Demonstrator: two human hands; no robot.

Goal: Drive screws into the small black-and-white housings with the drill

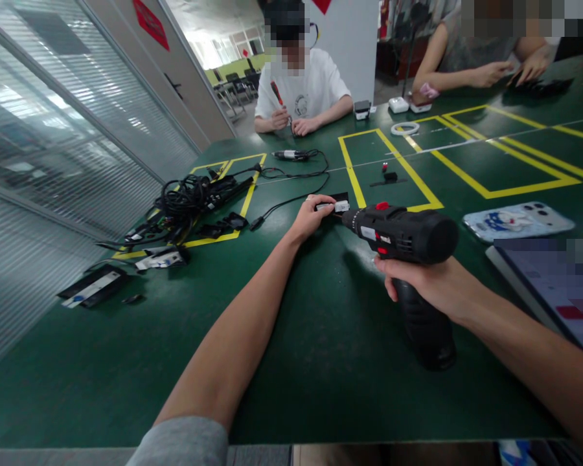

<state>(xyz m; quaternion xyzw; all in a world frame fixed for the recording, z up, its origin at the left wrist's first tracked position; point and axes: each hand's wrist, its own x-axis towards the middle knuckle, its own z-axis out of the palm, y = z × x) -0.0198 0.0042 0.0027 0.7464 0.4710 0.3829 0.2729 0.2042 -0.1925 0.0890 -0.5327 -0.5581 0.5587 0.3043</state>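
My right hand (pixel 420 278) is wrapped round the grip of a black cordless drill (pixel 398 230) with red buttons. The drill lies level, its chuck and bit pointing left and away from me. At the bit's end is a small white-and-black part (pixel 341 206) on the green table. My left hand (pixel 315 213) has its fingers closed on the left side of this part, pressing it against the table. Its exact kind is too small to tell. Whether the bit touches the part cannot be made out.
Tangled black cables and adapters (pixel 194 200) lie at left, near a black-and-white piece (pixel 94 285). A phone (pixel 517 220) and a laptop-like flat object (pixel 554 285) lie at right. Across the green table (pixel 320 375), one person holds a screwdriver (pixel 276 94); another sits farther right.
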